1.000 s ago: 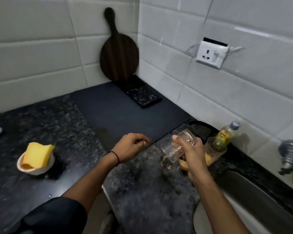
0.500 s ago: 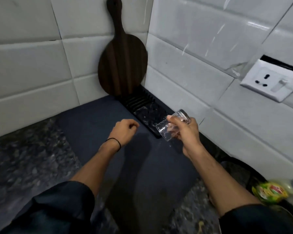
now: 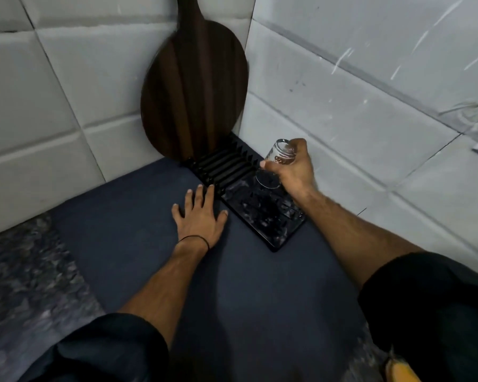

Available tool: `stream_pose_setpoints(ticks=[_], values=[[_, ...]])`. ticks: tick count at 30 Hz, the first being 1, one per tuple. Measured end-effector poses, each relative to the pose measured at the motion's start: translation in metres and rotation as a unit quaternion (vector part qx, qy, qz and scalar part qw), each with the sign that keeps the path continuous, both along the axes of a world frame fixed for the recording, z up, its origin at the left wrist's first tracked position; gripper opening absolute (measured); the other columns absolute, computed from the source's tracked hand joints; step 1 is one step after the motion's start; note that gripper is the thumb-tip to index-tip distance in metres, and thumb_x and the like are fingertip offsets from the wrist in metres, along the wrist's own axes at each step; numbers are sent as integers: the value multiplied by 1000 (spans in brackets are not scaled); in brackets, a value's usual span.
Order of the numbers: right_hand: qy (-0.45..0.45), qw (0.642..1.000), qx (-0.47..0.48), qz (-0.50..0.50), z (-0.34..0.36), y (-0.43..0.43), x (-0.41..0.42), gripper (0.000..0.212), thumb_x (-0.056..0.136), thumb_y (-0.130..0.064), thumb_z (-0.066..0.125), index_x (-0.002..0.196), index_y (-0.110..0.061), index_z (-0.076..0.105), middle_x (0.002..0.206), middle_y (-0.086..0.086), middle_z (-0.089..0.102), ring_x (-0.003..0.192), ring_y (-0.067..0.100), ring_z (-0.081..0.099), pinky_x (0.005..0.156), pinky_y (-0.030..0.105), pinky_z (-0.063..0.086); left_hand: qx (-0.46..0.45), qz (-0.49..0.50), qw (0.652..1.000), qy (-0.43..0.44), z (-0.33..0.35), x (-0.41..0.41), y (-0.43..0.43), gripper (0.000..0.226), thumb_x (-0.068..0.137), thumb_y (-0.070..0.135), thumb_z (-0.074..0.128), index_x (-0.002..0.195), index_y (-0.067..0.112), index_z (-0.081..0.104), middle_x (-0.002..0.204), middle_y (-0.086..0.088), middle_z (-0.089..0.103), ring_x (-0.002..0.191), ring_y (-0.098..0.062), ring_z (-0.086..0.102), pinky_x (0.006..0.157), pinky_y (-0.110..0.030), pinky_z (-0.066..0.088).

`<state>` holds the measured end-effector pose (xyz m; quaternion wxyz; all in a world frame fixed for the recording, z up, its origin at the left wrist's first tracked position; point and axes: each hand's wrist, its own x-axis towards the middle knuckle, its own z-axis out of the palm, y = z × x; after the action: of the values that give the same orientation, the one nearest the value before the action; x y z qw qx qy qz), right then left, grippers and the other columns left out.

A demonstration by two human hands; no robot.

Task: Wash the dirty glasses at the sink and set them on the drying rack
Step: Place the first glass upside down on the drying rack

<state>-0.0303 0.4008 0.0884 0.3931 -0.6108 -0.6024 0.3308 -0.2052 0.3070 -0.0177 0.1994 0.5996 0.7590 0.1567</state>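
My right hand [image 3: 295,172] grips a clear glass [image 3: 276,161], tilted with its mouth down, just above the black drying rack [image 3: 282,230]. The rack lies on a dark blue mat [image 3: 138,244] in the corner of the counter. Its near part is a glossy tray; its far part has ridged slots. My left hand [image 3: 202,216] rests flat on the mat with fingers spread, its fingertips close to the rack's left edge.
A dark wooden cutting board [image 3: 193,89] leans against the tiled wall [image 3: 356,119] behind the rack. Speckled granite counter [image 3: 25,285] shows at the left of the mat. A yellow object [image 3: 400,372] peeks in at the bottom right.
My right hand carried the glass from beside the sink to just above the rack. My left hand opened from a loose fist and now lies flat on the mat.
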Motion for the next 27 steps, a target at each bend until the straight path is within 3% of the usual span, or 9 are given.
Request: stream_pose_setpoints(ticks=[7,12,16,17,19,21,24,27], values=[[-34,999,-11,32,-32,20,9,66,68,-19,92,116,-18,46,110,3,66,93,18,65,78,25,54,49,6,998,39,-15,0,-2,71,99,58,31,159,29,7,167,3,8,154,-22,0,118,-58,3],[-44,998,-2,55,-39,17,16,69,69,-20,92,121,-19,47,114,1,65,93,9,64,73,6,48,38,-4,998,40,-16,0,-1,70,100,58,28,159,28,3,167,2,5,153,-23,-2,118,-59,2],[-69,996,-11,59,-42,17,21,75,70,-21,92,128,-16,44,115,1,63,95,10,63,76,3,47,29,-6,999,25,-12,-1,-1,71,100,57,30,159,29,4,167,3,4,154,-23,-3,118,-60,1],[-84,994,-21,61,-40,16,22,80,69,-24,92,132,-16,42,117,1,61,98,11,63,82,8,49,21,-6,1000,19,-10,-2,-1,71,100,57,31,159,29,4,167,3,3,154,-23,-4,118,-59,0],[-128,989,-45,56,-37,13,27,94,65,-35,94,137,-17,37,121,4,57,108,21,61,95,30,54,-7,-9,1000,1,-4,-3,-1,72,100,56,34,159,31,2,168,5,-1,154,-21,-7,119,-57,-3],[-168,983,-71,33,-30,2,35,99,64,-45,91,139,-16,34,125,8,56,110,25,60,97,44,54,-42,-12,999,-17,4,-5,0,73,99,53,39,159,32,2,167,6,-3,154,-21,-7,120,-55,-3],[-162,984,-70,-1,-13,-30,52,88,69,-53,83,135,-16,39,130,8,58,109,24,60,92,44,55,-59,5,997,-45,23,-3,-9,69,98,40,48,158,29,15,167,5,7,153,-25,2,119,-57,7],[-75,996,-50,-19,4,-75,66,57,82,-33,81,125,-12,52,122,8,59,104,22,60,82,28,49,0,47,995,-92,46,17,-35,54,96,30,49,149,25,39,159,1,32,145,-29,26,111,-56,23]])
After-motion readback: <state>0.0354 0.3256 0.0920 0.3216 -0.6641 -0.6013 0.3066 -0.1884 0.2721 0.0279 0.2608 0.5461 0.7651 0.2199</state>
